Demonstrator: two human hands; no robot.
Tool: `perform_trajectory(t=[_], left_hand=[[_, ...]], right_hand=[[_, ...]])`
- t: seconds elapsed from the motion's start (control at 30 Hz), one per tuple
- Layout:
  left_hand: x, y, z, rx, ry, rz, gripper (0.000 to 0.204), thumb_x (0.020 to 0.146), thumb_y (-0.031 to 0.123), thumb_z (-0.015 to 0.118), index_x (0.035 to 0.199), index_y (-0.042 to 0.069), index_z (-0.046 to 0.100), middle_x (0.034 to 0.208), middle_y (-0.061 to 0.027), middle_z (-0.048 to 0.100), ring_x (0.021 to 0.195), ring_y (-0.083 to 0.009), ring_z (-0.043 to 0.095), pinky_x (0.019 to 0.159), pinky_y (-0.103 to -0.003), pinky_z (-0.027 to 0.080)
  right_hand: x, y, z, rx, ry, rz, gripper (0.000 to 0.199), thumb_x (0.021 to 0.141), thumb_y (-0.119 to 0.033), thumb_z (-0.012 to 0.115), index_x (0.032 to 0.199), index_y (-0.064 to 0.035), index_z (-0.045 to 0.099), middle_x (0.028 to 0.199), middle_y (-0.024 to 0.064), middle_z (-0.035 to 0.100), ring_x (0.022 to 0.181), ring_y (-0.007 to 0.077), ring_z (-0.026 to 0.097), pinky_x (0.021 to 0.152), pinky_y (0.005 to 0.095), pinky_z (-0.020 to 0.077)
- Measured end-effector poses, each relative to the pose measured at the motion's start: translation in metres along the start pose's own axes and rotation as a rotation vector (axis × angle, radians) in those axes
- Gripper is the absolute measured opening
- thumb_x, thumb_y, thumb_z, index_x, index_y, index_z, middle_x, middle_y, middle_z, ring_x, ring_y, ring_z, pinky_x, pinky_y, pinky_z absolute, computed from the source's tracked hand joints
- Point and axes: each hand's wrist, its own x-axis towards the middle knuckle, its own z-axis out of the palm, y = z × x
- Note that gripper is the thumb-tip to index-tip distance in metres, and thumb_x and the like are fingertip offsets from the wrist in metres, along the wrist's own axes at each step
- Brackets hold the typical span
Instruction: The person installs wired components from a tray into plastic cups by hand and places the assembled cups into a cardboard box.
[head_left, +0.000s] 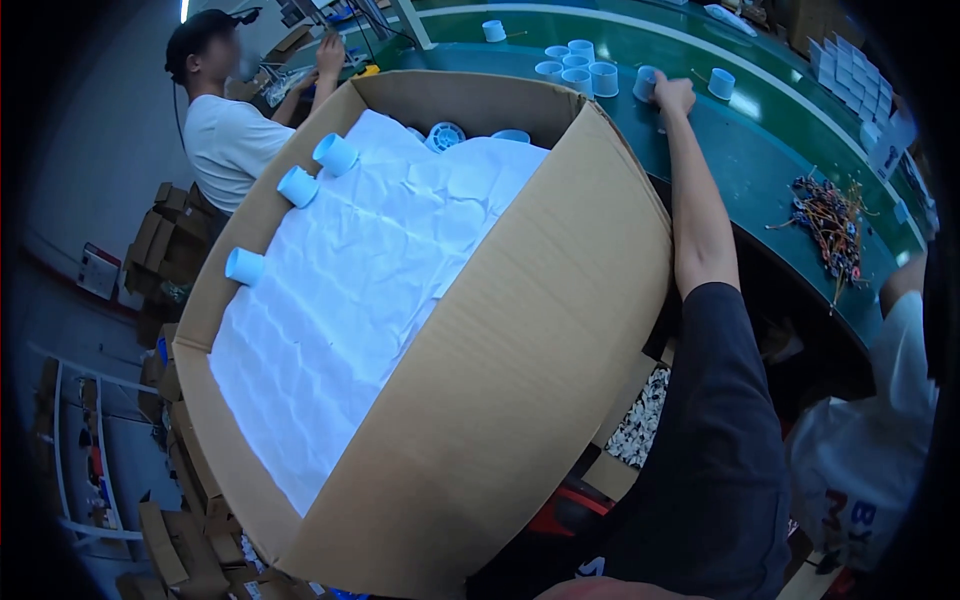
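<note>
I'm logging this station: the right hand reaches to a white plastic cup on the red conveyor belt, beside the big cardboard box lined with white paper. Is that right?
Not quite: the conveyor belt is green, not red. The head view shows the right hand at a white plastic cup on it, beside the cardboard box lined with white paper.

large open brown cardboard box (500, 400) at picture centre, against near edge of green desk (760, 150), white crumpled paper lining (350, 300) inside. smaller brown cartons (165, 235) stacked on floor, left. white cards (850, 65) at desk's far right corner.
</note>
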Motion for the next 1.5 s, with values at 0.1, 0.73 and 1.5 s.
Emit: perform_trajectory(t=[0.1, 0.73, 1.5], left_hand=[[-0.041, 0.031, -0.009, 0.203, -0.074, 0.145, 0.037, 0.092, 0.019, 0.058, 0.124, 0.003, 0.053, 0.111, -0.0135, 0.061, 0.1, -0.0309, 0.061, 0.086, -0.04, 0.052], [0.0, 0.025, 0.124, 0.783, -0.08, 0.266, 0.025, 0.09, 0.025, 0.052, 0.1, 0.003, 0.059, 0.087, -0.0069, 0.061, 0.074, -0.0191, 0.059, 0.07, -0.033, 0.049], [-0.044, 0.024, 0.095, -0.216, -0.003, 0.298, 0.018, 0.096, 0.014, 0.049, 0.102, 0.0, 0.059, 0.087, -0.006, 0.061, 0.076, -0.0134, 0.059, 0.071, -0.026, 0.048]], right_hand=[[-0.028, -0.003, 0.036, 0.08, -0.135, -0.119, 0.058, 0.078, -0.045, 0.066, 0.113, 0.0009, 0.056, 0.105, 0.0247, 0.063, 0.102, 0.038, 0.059, 0.088, 0.0439, 0.0466], [0.043, 0.058, 0.045, 0.399, -0.527, -0.323, 0.055, 0.087, -0.045, 0.062, 0.109, 0.0065, 0.059, 0.097, 0.0115, 0.066, 0.089, 0.0168, 0.062, 0.081, 0.0277, 0.0482], [-0.508, -0.377, -0.124, -0.148, -1.182, -1.649, 0.017, 0.091, -0.016, 0.058, 0.103, -0.0052, 0.057, 0.084, 0.0085, 0.06, 0.07, 0.0207, 0.06, 0.06, 0.0368, 0.0478]])
